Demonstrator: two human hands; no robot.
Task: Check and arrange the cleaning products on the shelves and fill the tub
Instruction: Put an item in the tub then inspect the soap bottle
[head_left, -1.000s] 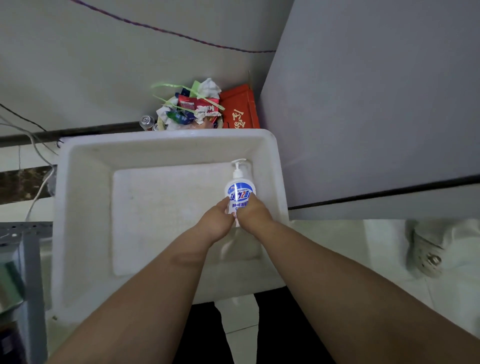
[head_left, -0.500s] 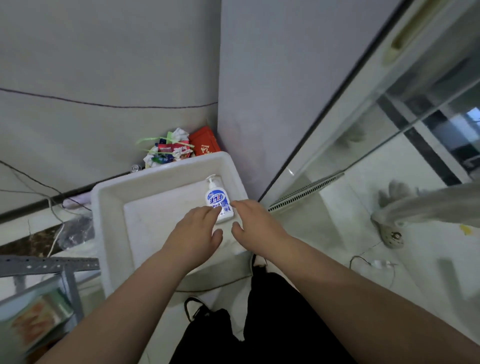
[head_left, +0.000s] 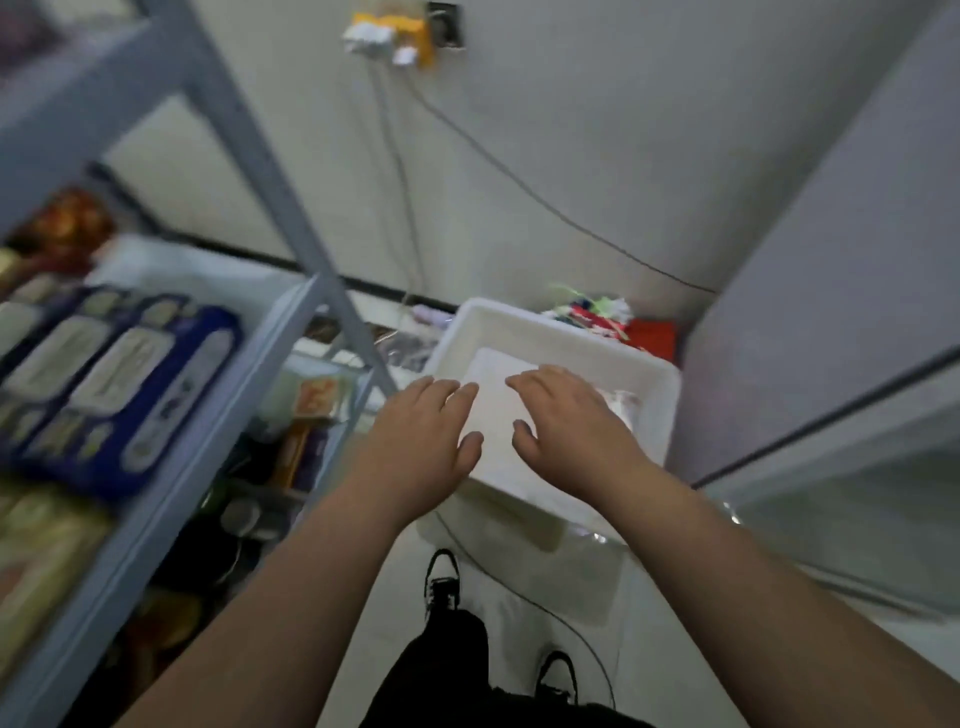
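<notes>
A white plastic tub (head_left: 550, 332) stands on the floor near the wall corner. Both my hands hover above it, palms down, fingers straight and holding nothing. My left hand (head_left: 423, 436) is over the tub's left rim, my right hand (head_left: 569, 421) over its right half. A blurred pale shape (head_left: 623, 408) shows just past my right hand inside the tub; I cannot tell whether it is the pump bottle. A grey metal shelf rack (head_left: 270, 208) stands at the left, loaded with blue packs (head_left: 114, 384) and other blurred products.
Rubbish and a red box (head_left: 652, 335) lie behind the tub against the wall. Cables (head_left: 410, 218) hang from a wall socket down to the floor. A grey cabinet with a glass front (head_left: 831, 364) stands at the right. My black shoes (head_left: 441, 577) are on the pale floor.
My hands let go of the pump bottle in the tub and lifted away, open. The view swung up and left, bringing the shelf rack into sight.
</notes>
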